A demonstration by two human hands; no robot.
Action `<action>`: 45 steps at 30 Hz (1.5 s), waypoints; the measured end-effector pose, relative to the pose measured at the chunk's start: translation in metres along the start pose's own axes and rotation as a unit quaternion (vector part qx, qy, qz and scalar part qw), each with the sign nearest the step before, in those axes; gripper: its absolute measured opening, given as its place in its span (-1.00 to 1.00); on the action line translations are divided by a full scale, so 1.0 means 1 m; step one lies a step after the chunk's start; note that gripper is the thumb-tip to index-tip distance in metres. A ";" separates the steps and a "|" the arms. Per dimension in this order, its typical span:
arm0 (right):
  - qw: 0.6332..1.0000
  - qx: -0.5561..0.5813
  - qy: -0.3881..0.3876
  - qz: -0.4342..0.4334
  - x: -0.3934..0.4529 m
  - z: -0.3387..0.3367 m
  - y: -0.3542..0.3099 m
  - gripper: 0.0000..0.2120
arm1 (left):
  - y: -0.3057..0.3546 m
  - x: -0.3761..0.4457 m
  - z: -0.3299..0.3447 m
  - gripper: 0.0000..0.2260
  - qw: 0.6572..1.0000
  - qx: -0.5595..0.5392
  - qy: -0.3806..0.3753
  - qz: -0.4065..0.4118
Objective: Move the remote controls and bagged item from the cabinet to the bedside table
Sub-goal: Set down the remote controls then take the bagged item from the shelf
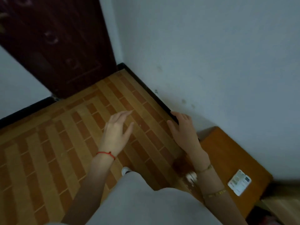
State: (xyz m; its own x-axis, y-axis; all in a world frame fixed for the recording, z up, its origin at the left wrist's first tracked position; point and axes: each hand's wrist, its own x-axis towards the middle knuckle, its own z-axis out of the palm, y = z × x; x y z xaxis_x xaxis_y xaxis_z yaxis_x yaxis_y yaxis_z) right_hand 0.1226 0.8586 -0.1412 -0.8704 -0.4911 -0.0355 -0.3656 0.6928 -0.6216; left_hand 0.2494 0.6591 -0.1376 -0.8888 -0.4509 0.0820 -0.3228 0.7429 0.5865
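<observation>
My left hand (116, 130) hovers over the tiled floor with its fingers spread and nothing in it; a red string circles the wrist. My right hand (183, 127) is held out beside it near the wall, fingers loosely apart and empty, a thin bracelet at the wrist. An orange-brown wooden table top (227, 153) sits low at the right against the wall. A white bagged item (239, 184) lies flat on it. No remote control is visible in this view.
A dark red door (56, 46) stands at the upper left. Brown and tan floor tiles (65, 143) fill the middle, edged by a black skirting board (146, 90). A pale wall (211, 54) runs along the right. My grey trousers and a white shoe (125, 170) show below.
</observation>
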 end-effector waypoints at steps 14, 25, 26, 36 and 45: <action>0.965 0.018 -0.174 -0.193 0.164 0.161 -0.233 -0.56 | -0.180 0.041 -0.166 -0.63 0.960 0.068 0.180 -0.202; 0.888 0.016 -0.285 -0.360 0.236 0.277 -0.361 -0.54 | -0.281 0.044 -0.224 -0.62 0.894 0.093 0.272 -0.344; 0.882 0.015 -0.291 -0.371 0.244 0.289 -0.372 -0.54 | -0.292 0.048 -0.229 -0.62 0.887 0.097 0.280 -0.355; 0.800 0.047 -0.351 -0.485 0.342 0.380 -0.536 -0.58 | -0.385 0.114 -0.315 -0.63 0.816 0.117 0.362 -0.436; 0.718 0.029 -0.422 -0.552 0.367 0.471 -0.654 -0.56 | -0.456 0.117 -0.368 -0.64 0.730 0.117 0.420 -0.525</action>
State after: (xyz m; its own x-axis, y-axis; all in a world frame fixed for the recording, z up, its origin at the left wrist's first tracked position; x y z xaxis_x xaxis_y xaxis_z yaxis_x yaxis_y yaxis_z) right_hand 0.1977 -0.0229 -0.1166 0.4597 -0.8862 0.0586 -0.6428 -0.3775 -0.6665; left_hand 0.4121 0.0856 -0.0993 0.3717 -0.9044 0.2096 -0.8177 -0.2121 0.5352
